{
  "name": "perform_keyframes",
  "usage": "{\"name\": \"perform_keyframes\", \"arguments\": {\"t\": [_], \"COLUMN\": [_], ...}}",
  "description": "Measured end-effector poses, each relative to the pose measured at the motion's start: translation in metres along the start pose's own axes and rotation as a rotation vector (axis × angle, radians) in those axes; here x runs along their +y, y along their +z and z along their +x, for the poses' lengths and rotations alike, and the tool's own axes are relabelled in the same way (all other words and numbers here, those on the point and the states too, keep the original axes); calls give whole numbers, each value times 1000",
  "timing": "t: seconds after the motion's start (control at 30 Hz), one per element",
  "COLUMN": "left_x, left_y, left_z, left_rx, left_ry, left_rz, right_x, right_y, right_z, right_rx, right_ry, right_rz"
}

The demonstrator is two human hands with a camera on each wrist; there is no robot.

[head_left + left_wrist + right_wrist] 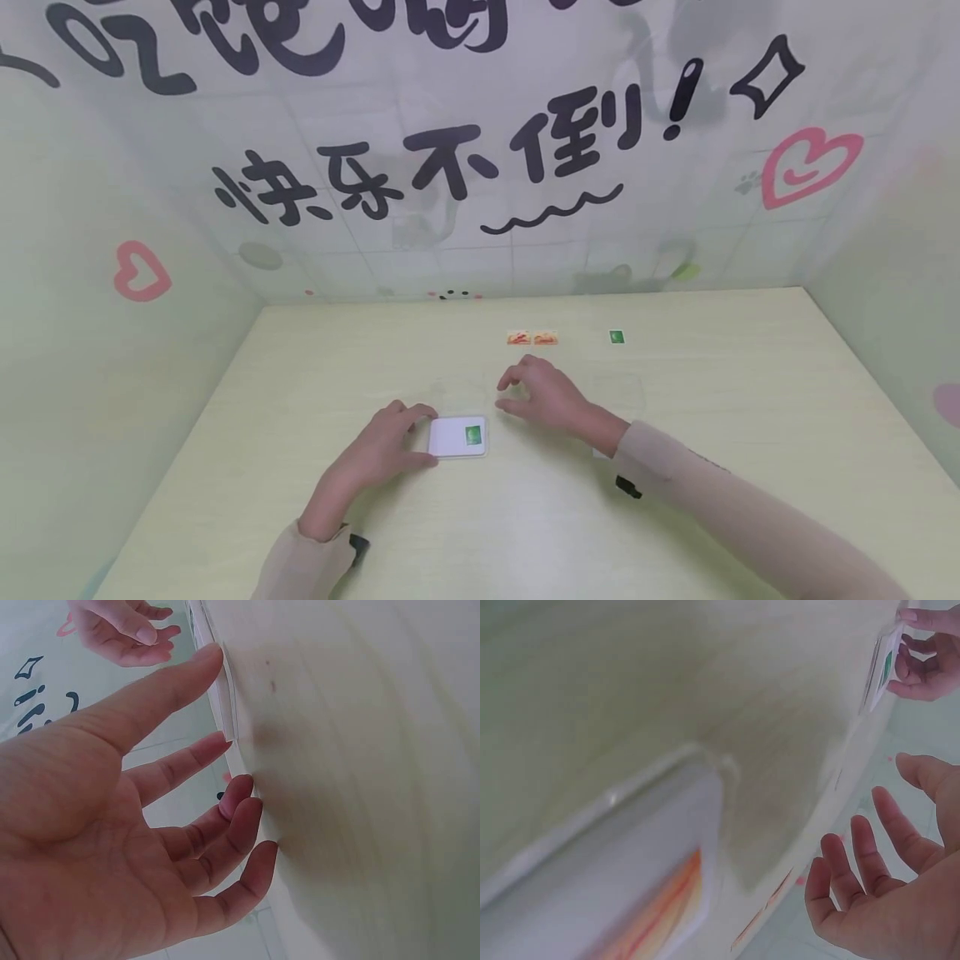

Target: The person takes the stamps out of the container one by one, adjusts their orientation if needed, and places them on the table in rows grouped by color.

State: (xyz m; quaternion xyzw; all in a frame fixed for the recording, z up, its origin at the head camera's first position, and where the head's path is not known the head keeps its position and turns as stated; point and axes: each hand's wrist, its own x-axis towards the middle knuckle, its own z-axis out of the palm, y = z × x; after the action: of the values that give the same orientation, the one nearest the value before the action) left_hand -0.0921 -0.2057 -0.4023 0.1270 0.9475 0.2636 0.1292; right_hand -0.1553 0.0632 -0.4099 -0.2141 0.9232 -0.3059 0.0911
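Observation:
A flat white rounded card (447,437), rimmed with a clear edge, lies on the table with a small green stamp-like sticker (473,435) near its right end. My left hand (386,446) holds the card's left end, thumb at the near edge and index finger at the far edge. In the left wrist view, its other fingertips (262,810) rest at the tabletop. My right hand (547,396) hovers right of the card, fingers loosely bent and nothing between them. The right wrist view shows a second white card (645,847) with an orange picture; my right forearm mostly hides it in the head view.
Two orange picture stickers (532,337) lie side by side toward the back of the table (360,350). Further right is another green sticker (617,337). Faint clear outlines show behind the white card and near the right wrist. Printed walls (420,258) enclose the back and sides.

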Motion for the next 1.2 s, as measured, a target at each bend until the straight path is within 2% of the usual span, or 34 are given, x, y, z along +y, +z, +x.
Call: {"name": "perform_keyframes", "arguments": {"t": [0.2, 0.43, 0.67, 1.2], "left_x": [0, 0, 0, 0], "left_y": [-1, -1, -1, 0], "left_z": [0, 0, 0, 1], "left_rx": [3, 5, 6, 6], "left_ry": [8, 30, 28, 22], "left_rz": [0, -1, -3, -5], "right_x": [-8, -14, -15, -16], "right_y": [7, 16, 23, 30], "right_z": [-4, -9, -10, -8], "right_rx": [-3, -16, -52, -47], "right_ry": [-5, -53, -90, -115], "right_rz": [31, 30, 20, 9]}}
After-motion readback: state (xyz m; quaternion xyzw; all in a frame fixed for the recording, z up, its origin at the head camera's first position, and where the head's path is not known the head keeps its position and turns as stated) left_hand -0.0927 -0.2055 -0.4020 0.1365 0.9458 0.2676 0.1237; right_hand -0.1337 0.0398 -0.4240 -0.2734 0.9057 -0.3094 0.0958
